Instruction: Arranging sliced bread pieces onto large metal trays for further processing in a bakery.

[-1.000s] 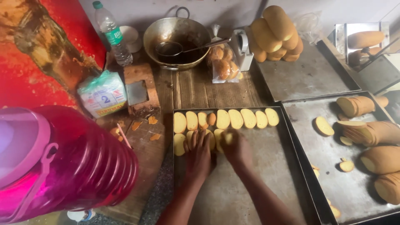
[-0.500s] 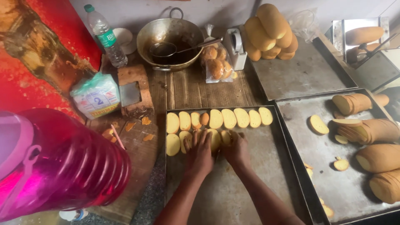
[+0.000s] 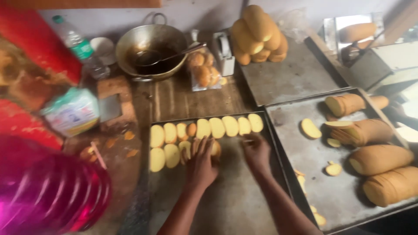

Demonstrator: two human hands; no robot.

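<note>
Pale yellow bread slices (image 3: 216, 127) lie in two rows on a dark metal tray (image 3: 235, 204) in front of me. My left hand (image 3: 201, 162) rests flat on the slices of the lower row, fingers spread. My right hand (image 3: 257, 151) sits on the tray just below the right end of the upper row, fingertips close to the last slices; whether it holds one I cannot tell. Both forearms reach in from the bottom edge.
A second tray (image 3: 331, 191) on the right carries sliced loaves (image 3: 379, 159) and loose slices. Behind stand stacked loaves (image 3: 257, 32), a metal bowl with a ladle (image 3: 150, 50), a bag of buns (image 3: 203, 69), a plastic bottle (image 3: 78, 45) and a pink jar (image 3: 52, 191) at left.
My right hand has moved right, away from my left hand, toward the right end of the upper row. The left hand stays on the lower row. The view has shifted slightly.
</note>
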